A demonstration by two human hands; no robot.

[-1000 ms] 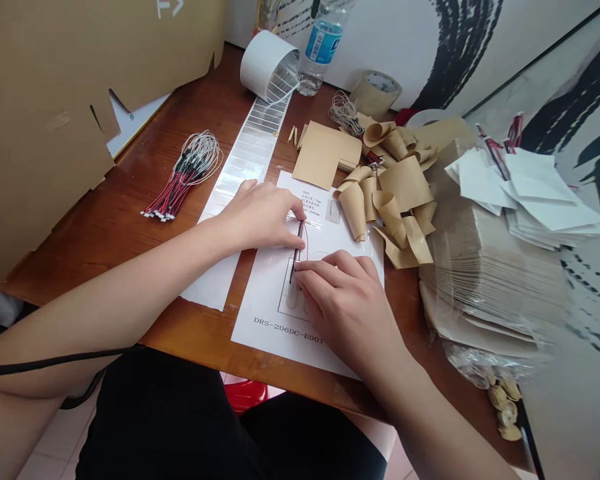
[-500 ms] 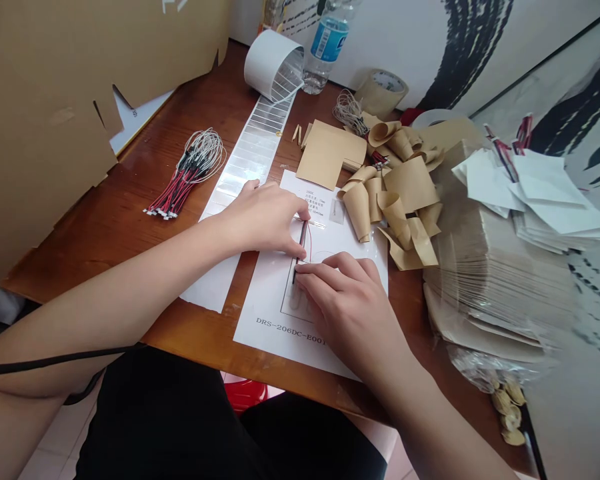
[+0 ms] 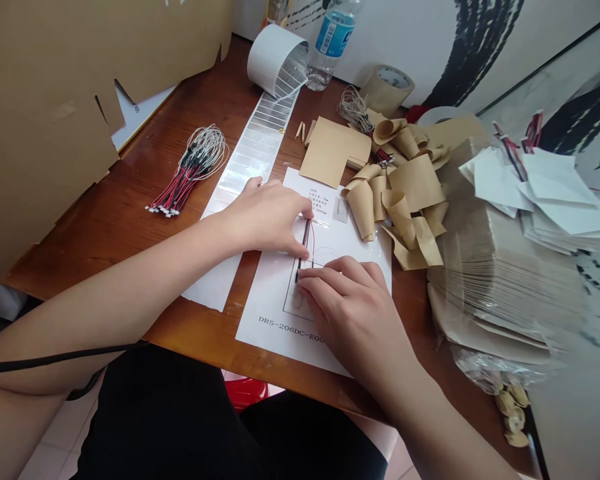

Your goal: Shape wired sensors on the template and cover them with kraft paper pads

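A thin cable with red and black wires (image 3: 307,233) lies along a printed white sheet (image 3: 265,293). My left hand (image 3: 267,213) reaches over the sheet from the left; its index fingertip is at the cable's upper end and its thumb presses lower down, holding it straight. My right hand (image 3: 353,297) is closed, thumb and forefinger pinching the cable's lower part by a black sleeve (image 3: 299,275). Pale wire loops faintly on the paper beside the right fingers, partly hidden by that hand. A drawn rectangle and the lettering "DRS-206DC" show on the sheet.
A bundle of similar cables (image 3: 187,170) lies left. Behind it a label roll (image 3: 279,63) unrolls towards me. Brown paper pieces (image 3: 405,193), tape (image 3: 387,87) and a water bottle (image 3: 333,40) are beyond. A bagged stack of paper (image 3: 500,280) stands right; a cardboard box (image 3: 70,100) walls the left.
The whole view has shifted slightly. Both hands keep almost the same pose on the cable, with the right fingers still pinching its lower part.
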